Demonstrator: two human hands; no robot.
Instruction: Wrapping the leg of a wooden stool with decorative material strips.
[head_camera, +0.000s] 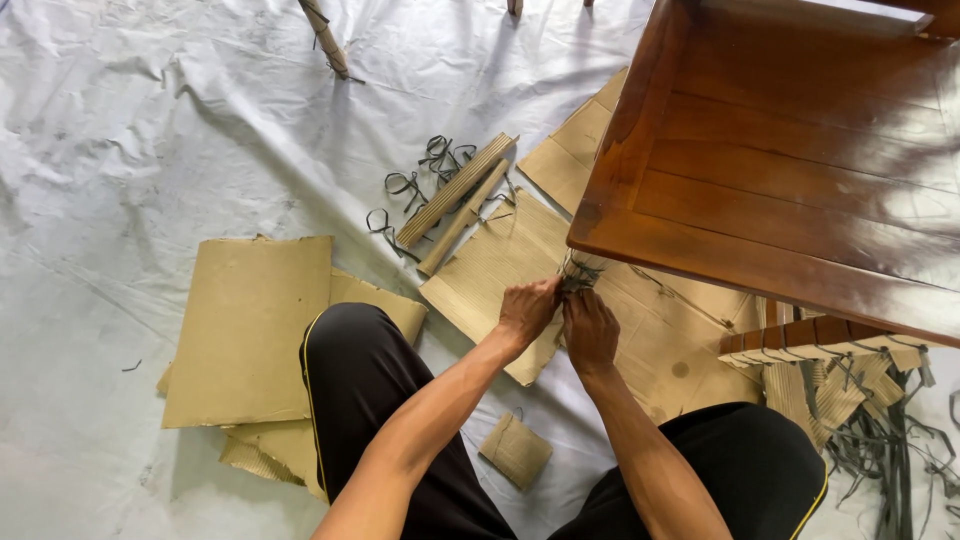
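My left hand (527, 308) and right hand (590, 330) both pinch the strap-bound cardboard wrap (580, 270) at the wooden table corner (600, 225); loose straps (420, 185) already off, leg bundles (820, 345) still wrapped.

I see a glossy reddish-brown varnished wooden table (800, 170). Matt, ribbed brown corrugated cardboard sheets (250, 320) lie on a crinkled white plastic floor sheet (130, 130).

Person seen from above: bare forearms, no sleeves visible, black trousers (370, 400) with thin yellow piping (305, 350) along the seams.
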